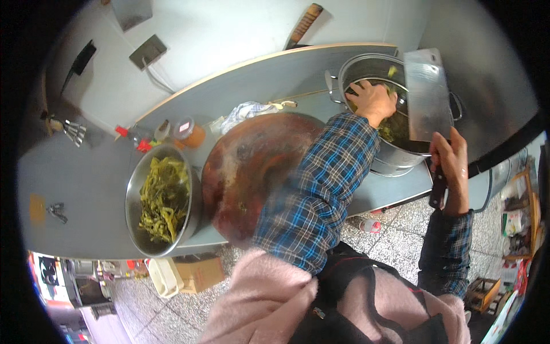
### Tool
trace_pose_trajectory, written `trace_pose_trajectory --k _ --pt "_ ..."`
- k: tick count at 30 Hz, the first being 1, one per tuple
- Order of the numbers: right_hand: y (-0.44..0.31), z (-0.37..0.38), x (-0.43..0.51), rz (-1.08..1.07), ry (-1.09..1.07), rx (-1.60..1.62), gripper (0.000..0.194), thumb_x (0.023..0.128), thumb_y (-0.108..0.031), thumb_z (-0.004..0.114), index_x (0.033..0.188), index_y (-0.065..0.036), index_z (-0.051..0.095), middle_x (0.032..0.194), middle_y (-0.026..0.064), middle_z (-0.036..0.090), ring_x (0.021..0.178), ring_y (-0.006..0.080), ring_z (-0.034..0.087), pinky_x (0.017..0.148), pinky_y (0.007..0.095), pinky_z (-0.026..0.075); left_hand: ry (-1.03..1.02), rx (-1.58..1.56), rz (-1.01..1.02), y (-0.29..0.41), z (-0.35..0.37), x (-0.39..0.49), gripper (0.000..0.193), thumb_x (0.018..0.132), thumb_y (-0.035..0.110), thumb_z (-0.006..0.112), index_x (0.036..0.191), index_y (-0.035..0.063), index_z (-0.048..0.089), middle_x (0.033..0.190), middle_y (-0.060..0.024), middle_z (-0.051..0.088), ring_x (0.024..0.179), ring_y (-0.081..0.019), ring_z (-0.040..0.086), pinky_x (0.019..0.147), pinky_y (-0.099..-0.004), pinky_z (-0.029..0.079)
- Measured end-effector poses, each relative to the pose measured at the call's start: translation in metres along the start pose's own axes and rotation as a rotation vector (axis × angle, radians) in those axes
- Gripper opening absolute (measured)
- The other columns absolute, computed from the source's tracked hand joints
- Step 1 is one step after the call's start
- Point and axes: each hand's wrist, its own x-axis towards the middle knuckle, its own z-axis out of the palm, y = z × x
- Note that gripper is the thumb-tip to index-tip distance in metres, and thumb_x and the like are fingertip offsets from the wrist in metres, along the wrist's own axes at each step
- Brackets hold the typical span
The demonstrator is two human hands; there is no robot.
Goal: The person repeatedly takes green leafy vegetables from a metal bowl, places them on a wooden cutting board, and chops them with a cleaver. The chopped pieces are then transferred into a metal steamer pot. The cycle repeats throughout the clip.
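My left hand (368, 99) reaches down inside a tall steel pot (389, 165), its fingers spread over chopped greens (389, 129). Its palm side is hidden. A small green piece (392, 71) shows against the pot's inner wall, just beyond that hand. My right hand (452, 167) grips a cleaver (427, 94) by its dark handle; the broad blade stands upright in front of the pot's right rim. Left of the pot, under my left sleeve, lies a round wooden chopping block (240, 172). Yellow-green pickled leafy vegetables (162, 200) fill part of a steel bowl (134, 223) beside the block.
Behind the block are a checked cloth (247, 112), a lidded tub of orange-brown contents (191, 133) and a red-capped bottle (133, 135). A knife with a wrapped handle (306, 23) sticks up behind the counter's back panel (258, 77). A plastic bottle (370, 226) is on the speckled floor.
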Motion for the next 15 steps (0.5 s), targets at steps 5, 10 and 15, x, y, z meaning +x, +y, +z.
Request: trace_pose_trajectory --k 5,10,15 --pt "0.012 -0.014 0.007 0.053 0.080 0.094 0.018 0.092 -0.016 0.054 0.079 -0.006 0.048 0.058 -0.0001 0.046 0.041 0.0057 0.040 0.036 0.0213 0.033 0.078 0.165 0.193 -0.017 0.006 0.002 0.027 0.080 0.031 0.062 0.092 0.0090 0.073 0.107 -0.0213 0.064 0.122 -0.0458 0.043 0.103 -0.0565 0.029" --pt "0.005 0.017 0.003 0.010 0.088 0.372 0.018 0.091 -0.016 0.058 0.078 -0.008 0.049 0.059 -0.0017 0.045 0.043 0.0041 0.038 0.038 0.0193 0.031 0.316 -0.168 0.428 -0.035 -0.040 -0.021 0.024 0.075 0.021 0.061 0.083 0.0005 0.070 0.084 -0.0234 0.065 0.083 -0.0393 0.062 0.074 -0.0451 0.051" --pt "-0.012 0.067 -0.031 -0.048 -0.102 0.391 0.013 0.092 -0.019 0.057 0.088 -0.006 0.054 0.059 -0.0032 0.045 0.040 0.0029 0.035 0.036 0.0184 0.029 0.374 -0.159 0.455 -0.101 -0.126 -0.088 0.026 0.078 0.021 0.062 0.091 0.0002 0.069 0.087 -0.0232 0.065 0.083 -0.0394 0.062 0.078 -0.0451 0.049"
